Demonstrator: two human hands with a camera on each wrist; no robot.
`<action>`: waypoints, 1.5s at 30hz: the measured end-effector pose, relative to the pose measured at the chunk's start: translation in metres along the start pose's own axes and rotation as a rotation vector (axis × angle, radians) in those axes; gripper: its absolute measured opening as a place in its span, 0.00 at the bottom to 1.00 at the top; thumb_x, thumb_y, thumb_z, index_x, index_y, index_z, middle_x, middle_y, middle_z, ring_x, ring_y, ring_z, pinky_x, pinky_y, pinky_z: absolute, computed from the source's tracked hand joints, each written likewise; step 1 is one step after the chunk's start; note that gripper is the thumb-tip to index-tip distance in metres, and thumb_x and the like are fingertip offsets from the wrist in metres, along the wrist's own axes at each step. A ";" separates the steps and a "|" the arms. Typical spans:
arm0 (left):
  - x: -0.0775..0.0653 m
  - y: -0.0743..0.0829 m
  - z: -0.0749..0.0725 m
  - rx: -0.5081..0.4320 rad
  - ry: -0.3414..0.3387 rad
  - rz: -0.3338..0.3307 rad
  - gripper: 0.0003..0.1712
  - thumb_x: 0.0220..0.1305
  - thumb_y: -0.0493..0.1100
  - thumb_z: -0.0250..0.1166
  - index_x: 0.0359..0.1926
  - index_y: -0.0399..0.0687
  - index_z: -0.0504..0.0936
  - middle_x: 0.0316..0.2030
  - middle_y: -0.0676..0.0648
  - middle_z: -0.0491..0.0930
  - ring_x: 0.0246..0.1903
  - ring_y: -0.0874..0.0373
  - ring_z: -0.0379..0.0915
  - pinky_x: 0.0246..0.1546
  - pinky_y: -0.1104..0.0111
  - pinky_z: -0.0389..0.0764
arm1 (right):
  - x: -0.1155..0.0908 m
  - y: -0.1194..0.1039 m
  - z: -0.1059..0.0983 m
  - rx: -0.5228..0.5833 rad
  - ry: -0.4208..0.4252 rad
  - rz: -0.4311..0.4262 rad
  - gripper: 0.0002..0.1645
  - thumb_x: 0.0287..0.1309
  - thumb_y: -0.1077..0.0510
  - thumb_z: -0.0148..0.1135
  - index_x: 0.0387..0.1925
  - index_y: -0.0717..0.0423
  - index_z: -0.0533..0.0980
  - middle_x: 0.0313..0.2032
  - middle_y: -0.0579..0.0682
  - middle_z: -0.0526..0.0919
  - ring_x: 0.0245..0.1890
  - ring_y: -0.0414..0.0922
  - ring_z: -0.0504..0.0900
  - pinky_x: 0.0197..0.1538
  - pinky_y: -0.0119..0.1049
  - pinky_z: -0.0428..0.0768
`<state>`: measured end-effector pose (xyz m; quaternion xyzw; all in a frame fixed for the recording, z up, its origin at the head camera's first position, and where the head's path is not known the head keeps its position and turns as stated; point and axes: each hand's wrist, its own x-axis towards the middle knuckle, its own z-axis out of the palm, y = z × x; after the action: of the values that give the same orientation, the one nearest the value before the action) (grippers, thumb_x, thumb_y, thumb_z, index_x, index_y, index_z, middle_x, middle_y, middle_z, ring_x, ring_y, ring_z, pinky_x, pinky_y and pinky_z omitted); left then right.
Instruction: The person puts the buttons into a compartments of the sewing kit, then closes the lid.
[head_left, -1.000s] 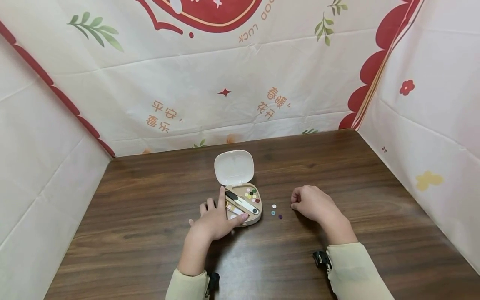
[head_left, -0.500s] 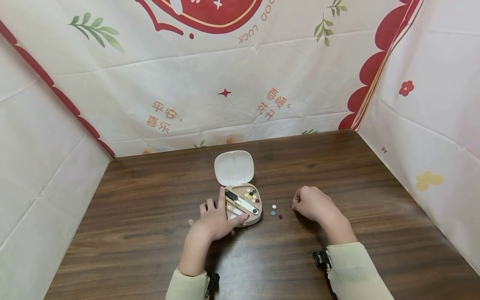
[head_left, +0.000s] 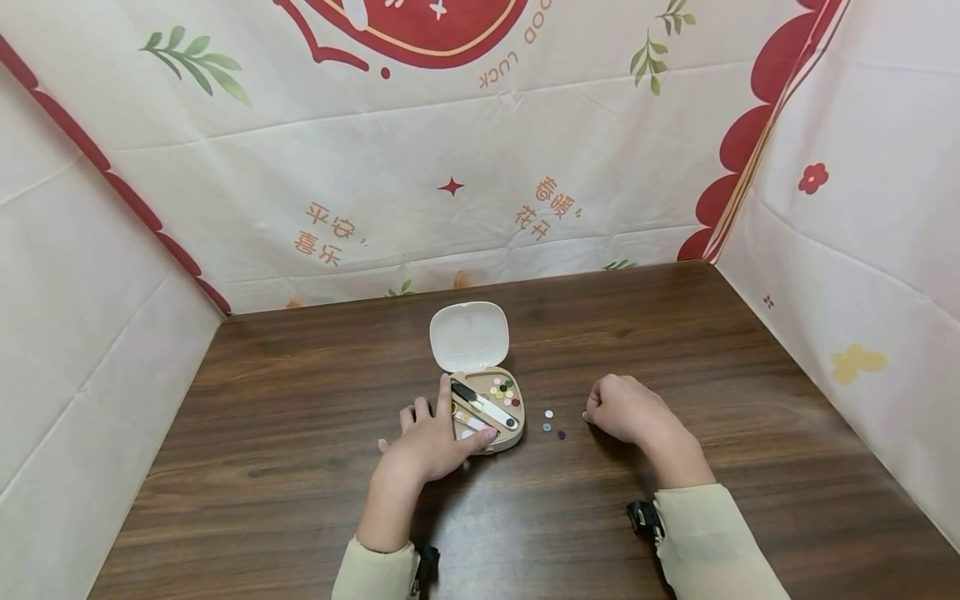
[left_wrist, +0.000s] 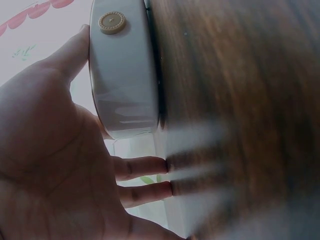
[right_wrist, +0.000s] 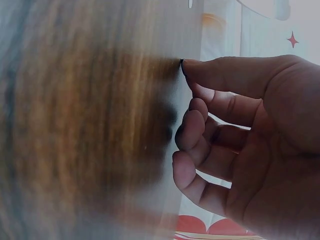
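A small beige sewing box [head_left: 512,442] stands in the middle of the table, its white lid [head_left: 468,336] raised. Inside lie several coloured buttons [head_left: 503,388] and a black-and-white tool [head_left: 486,407]. My left hand [head_left: 423,446] spreads along the box's left side, thumb on the front rim, forefinger straight along the far-left edge. Its other fingers touch the tabletop in the left wrist view. To the right lie three loose buttons: white [head_left: 549,413], blue [head_left: 547,427] and purple [head_left: 561,435]. Beyond them my right hand [head_left: 626,407] bends its fingers at the tabletop; whether its fingertips pinch anything is unclear.
The brown wooden table [head_left: 300,392] runs back to a printed white cloth [head_left: 420,158], which also hangs on both sides. A round decorated knob [left_wrist: 112,22] sits on the box's front wall. Black straps [head_left: 642,518] circle both wrists.
My right hand has shifted very slightly, its fingertips staying at the tabletop. The left hand, the box and the loose buttons keep their places.
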<state>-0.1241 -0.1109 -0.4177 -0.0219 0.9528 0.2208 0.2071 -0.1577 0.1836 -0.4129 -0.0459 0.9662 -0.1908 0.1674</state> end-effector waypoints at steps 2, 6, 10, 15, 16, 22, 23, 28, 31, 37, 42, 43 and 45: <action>-0.001 0.000 0.000 0.000 0.000 0.000 0.67 0.63 0.84 0.58 0.88 0.64 0.34 0.83 0.32 0.52 0.83 0.34 0.45 0.64 0.16 0.55 | 0.000 0.000 -0.001 -0.002 -0.003 -0.002 0.18 0.71 0.55 0.64 0.22 0.49 0.76 0.23 0.46 0.76 0.26 0.43 0.73 0.34 0.39 0.70; -0.001 0.001 -0.001 -0.004 0.003 0.002 0.67 0.63 0.84 0.58 0.88 0.64 0.34 0.83 0.32 0.52 0.83 0.33 0.45 0.65 0.16 0.55 | 0.000 0.000 -0.001 -0.008 -0.010 -0.002 0.16 0.71 0.56 0.63 0.24 0.50 0.77 0.25 0.46 0.77 0.27 0.44 0.74 0.35 0.39 0.71; -0.001 0.001 -0.001 -0.011 0.008 0.004 0.67 0.63 0.83 0.59 0.88 0.63 0.35 0.82 0.31 0.52 0.83 0.33 0.45 0.65 0.16 0.54 | 0.001 0.001 -0.001 -0.009 -0.020 -0.004 0.18 0.71 0.57 0.60 0.21 0.49 0.75 0.22 0.46 0.74 0.24 0.43 0.71 0.33 0.39 0.69; -0.002 0.001 -0.002 -0.008 0.007 0.004 0.67 0.63 0.83 0.59 0.88 0.64 0.35 0.83 0.31 0.52 0.83 0.34 0.45 0.66 0.16 0.54 | 0.001 0.001 0.000 -0.009 -0.035 0.004 0.22 0.70 0.58 0.57 0.17 0.48 0.70 0.19 0.44 0.69 0.22 0.42 0.67 0.32 0.38 0.67; -0.002 0.001 -0.002 -0.009 0.006 0.003 0.67 0.63 0.83 0.59 0.88 0.64 0.35 0.83 0.32 0.52 0.83 0.34 0.45 0.66 0.17 0.54 | 0.001 0.001 0.000 -0.006 -0.036 0.004 0.22 0.70 0.58 0.57 0.17 0.48 0.69 0.18 0.44 0.68 0.21 0.42 0.66 0.31 0.38 0.66; 0.000 0.001 -0.001 -0.004 0.005 0.003 0.67 0.63 0.84 0.59 0.88 0.66 0.34 0.82 0.32 0.53 0.83 0.35 0.46 0.66 0.17 0.53 | -0.001 0.000 0.000 0.008 -0.039 0.009 0.25 0.71 0.57 0.58 0.15 0.47 0.66 0.16 0.43 0.64 0.20 0.42 0.63 0.29 0.37 0.64; 0.001 0.000 0.000 0.000 0.005 0.002 0.67 0.62 0.84 0.58 0.87 0.67 0.33 0.82 0.33 0.53 0.83 0.35 0.45 0.67 0.17 0.53 | -0.001 0.000 0.000 0.007 -0.038 0.010 0.25 0.71 0.57 0.58 0.15 0.47 0.66 0.16 0.43 0.64 0.20 0.42 0.64 0.29 0.37 0.65; 0.001 0.000 0.001 -0.003 0.008 0.004 0.68 0.62 0.85 0.58 0.87 0.66 0.33 0.82 0.32 0.53 0.83 0.35 0.46 0.66 0.16 0.53 | -0.002 -0.001 -0.003 -0.014 -0.033 -0.001 0.21 0.71 0.58 0.58 0.18 0.48 0.70 0.19 0.45 0.69 0.22 0.43 0.68 0.31 0.38 0.66; 0.000 0.001 0.000 -0.007 0.006 0.007 0.67 0.63 0.83 0.59 0.88 0.65 0.35 0.82 0.32 0.53 0.83 0.34 0.46 0.66 0.16 0.54 | -0.002 -0.002 -0.004 -0.032 -0.029 -0.012 0.19 0.68 0.59 0.57 0.19 0.49 0.71 0.20 0.46 0.70 0.22 0.44 0.68 0.30 0.39 0.66; -0.003 0.001 -0.001 -0.017 0.000 0.005 0.67 0.64 0.83 0.59 0.88 0.64 0.35 0.82 0.32 0.52 0.83 0.33 0.46 0.66 0.16 0.54 | 0.002 -0.012 -0.007 -0.038 -0.015 -0.030 0.25 0.67 0.58 0.57 0.14 0.47 0.63 0.16 0.43 0.61 0.19 0.42 0.60 0.28 0.37 0.62; -0.003 0.001 0.000 -0.024 0.004 0.000 0.67 0.64 0.83 0.59 0.88 0.64 0.35 0.83 0.32 0.52 0.83 0.33 0.45 0.66 0.16 0.53 | 0.008 -0.030 -0.016 -0.037 0.002 -0.060 0.27 0.68 0.54 0.59 0.12 0.46 0.63 0.15 0.42 0.60 0.19 0.41 0.62 0.28 0.37 0.63; -0.003 0.000 0.000 -0.024 0.006 0.001 0.67 0.63 0.83 0.59 0.88 0.64 0.35 0.83 0.32 0.52 0.83 0.33 0.45 0.66 0.16 0.53 | 0.009 -0.034 -0.018 -0.038 0.003 -0.070 0.26 0.67 0.54 0.59 0.12 0.46 0.64 0.15 0.42 0.61 0.19 0.41 0.63 0.28 0.37 0.63; -0.003 0.000 0.000 -0.021 0.010 0.002 0.67 0.63 0.83 0.59 0.88 0.64 0.35 0.82 0.32 0.53 0.83 0.33 0.46 0.66 0.16 0.54 | 0.011 -0.043 -0.023 -0.047 0.010 -0.097 0.25 0.65 0.55 0.59 0.12 0.46 0.64 0.15 0.41 0.61 0.19 0.41 0.63 0.27 0.37 0.62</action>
<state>-0.1216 -0.1109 -0.4159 -0.0242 0.9516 0.2307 0.2017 -0.1750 0.1501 -0.3797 -0.0955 0.9679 -0.1762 0.1519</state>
